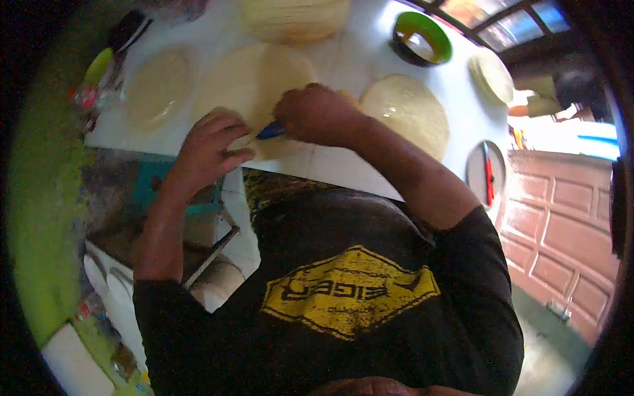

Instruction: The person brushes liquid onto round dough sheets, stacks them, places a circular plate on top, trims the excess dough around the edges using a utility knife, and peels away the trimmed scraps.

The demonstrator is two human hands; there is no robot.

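Note:
A wide, pale, round flat sheet [244, 79], which looks like dough, lies on the white table under my hands. My right hand [317, 115] is closed around a blue tool [271, 130] whose kind I cannot make out; its narrow end points left over the sheet's near edge. My left hand [214, 145] is at the near left edge of the same sheet, fingers bent and thumb apart from them. A pale bit of the sheet shows between thumb and fingers, but I cannot tell whether it is gripped.
More pale rounds lie to the left [158, 89], right [406, 112] and back [295, 18]. At the back right stand a green and black bowl [422, 39] and a stack of rounds [491, 76]. A red-handled knife [489, 175] rests on a plate [476, 173] at the right edge.

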